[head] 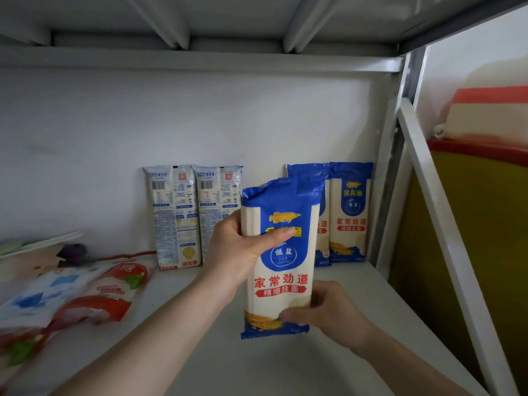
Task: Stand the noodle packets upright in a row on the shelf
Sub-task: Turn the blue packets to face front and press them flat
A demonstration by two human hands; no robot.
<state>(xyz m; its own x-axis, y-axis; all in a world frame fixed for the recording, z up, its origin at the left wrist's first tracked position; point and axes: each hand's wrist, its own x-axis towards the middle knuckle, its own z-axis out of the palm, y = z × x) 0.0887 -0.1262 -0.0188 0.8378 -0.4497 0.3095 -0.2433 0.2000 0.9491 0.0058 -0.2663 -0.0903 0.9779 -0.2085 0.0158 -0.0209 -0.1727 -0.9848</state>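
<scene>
I hold a blue-and-white noodle packet upright above the white shelf, front label facing me. My left hand grips its upper left side, thumb across the label. My right hand pinches its lower right corner. Against the back wall stand two noodle packets with their printed backs showing, upside down. To the right stand two more blue packets, front labels out; the held packet partly hides the left one.
Red-and-white bags and blue-and-white bags lie flat at the shelf's left. A white tray sits behind them. The shelf's white metal upright and diagonal brace bound the right side; an upper shelf is overhead.
</scene>
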